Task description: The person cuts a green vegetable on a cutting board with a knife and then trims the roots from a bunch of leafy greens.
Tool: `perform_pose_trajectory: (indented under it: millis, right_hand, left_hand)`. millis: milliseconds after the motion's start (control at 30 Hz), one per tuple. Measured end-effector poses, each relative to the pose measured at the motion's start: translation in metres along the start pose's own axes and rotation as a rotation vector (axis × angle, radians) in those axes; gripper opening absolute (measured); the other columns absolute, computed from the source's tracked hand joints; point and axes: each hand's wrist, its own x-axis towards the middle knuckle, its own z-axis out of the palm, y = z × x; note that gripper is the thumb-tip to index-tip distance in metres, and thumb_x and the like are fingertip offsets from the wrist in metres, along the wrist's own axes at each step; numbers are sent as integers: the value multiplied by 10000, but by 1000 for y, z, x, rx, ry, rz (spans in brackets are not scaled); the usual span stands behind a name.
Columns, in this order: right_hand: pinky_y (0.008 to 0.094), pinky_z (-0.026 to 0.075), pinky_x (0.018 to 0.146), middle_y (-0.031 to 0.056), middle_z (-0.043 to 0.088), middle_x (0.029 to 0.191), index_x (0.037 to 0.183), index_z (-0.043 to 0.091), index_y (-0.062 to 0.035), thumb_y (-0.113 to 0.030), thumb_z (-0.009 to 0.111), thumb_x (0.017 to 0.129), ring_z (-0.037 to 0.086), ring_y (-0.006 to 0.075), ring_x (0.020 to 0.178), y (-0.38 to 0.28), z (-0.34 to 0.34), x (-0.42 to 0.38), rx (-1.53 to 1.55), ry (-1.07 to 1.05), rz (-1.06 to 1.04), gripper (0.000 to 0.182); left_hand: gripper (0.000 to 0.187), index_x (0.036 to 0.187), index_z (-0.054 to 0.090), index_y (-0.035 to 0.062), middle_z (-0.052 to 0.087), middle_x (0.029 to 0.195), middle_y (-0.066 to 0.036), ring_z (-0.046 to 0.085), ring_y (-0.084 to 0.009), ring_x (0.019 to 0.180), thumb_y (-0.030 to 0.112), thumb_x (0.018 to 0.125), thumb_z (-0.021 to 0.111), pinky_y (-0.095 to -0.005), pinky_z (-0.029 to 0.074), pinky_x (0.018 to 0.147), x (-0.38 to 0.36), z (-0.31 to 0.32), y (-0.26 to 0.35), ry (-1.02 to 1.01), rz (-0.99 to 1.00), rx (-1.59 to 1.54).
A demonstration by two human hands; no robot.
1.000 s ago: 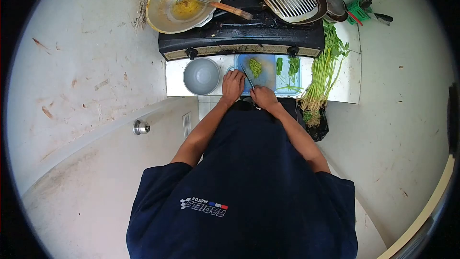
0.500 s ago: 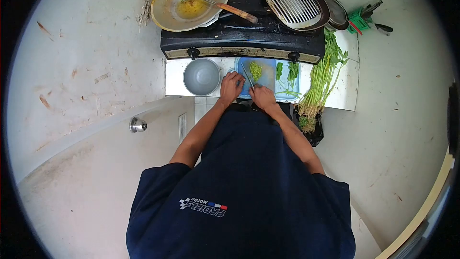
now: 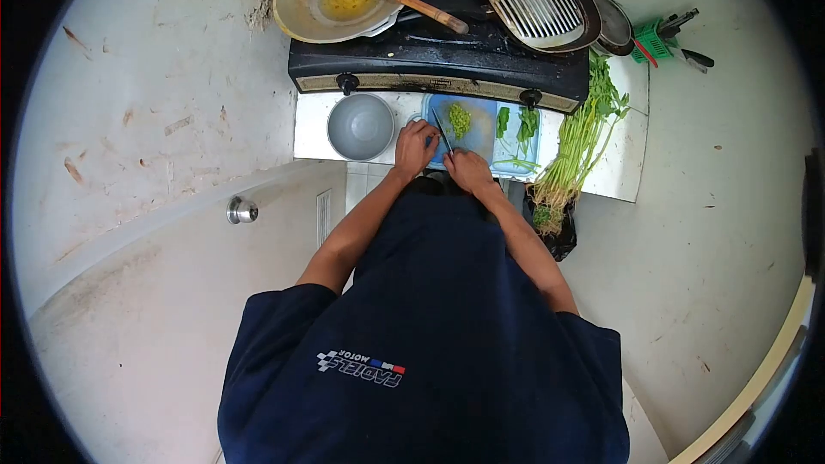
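My right hand is closed around the handle of a knife, its blade pointing away from me over a blue cutting board. My left hand rests at the board's left edge with curled fingers, close to the blade; whatever lies under its fingertips is too small to make out. Just beyond the blade sits a small heap of chopped greens. Leafy pieces and cut stems lie on the pale right side of the board. A grey bowl stands left of my left hand.
A black stove behind the board carries a wok with a wooden-handled ladle and a grill pan. Long leafy stalks with roots lie at the right. A green basket holds knives. A door knob is at left.
The head view has tilted slightly, so the stove and wok sit a little higher in view. Both hands and the knife keep nearly the same place on the board.
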Motion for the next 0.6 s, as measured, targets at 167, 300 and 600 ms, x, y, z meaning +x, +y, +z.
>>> perform_pose_trajectory:
  millis: [167, 300, 600]
  right_hand:
    - [543, 557, 794, 302, 700, 819, 952, 686, 33, -385, 495, 1054, 696, 480, 836, 1, 3, 5, 15, 0, -4, 470]
    - [539, 560, 791, 303, 699, 812, 952, 686, 31, -386, 495, 1055, 702, 472, 832, 6, 1, -5, -20, -40, -33, 470]
    - [517, 572, 763, 270, 715, 819, 915, 680, 28, -386, 501, 1051, 715, 443, 802, 3, -6, -9, -76, 28, -45, 471]
  left_hand:
    - [83, 897, 726, 70, 668, 899, -76, 620, -329, 921, 95, 819, 711, -441, 486, 863, 1, -1, -1, -23, -13, -29]
    - [77, 891, 725, 77, 665, 893, -70, 616, -327, 911, 98, 819, 710, -443, 484, 852, 1, 1, 0, 4, -22, 3]
    - [89, 941, 726, 89, 657, 934, -59, 612, -301, 943, 131, 867, 700, -432, 477, 846, -1, -5, 0, -38, 56, 93]
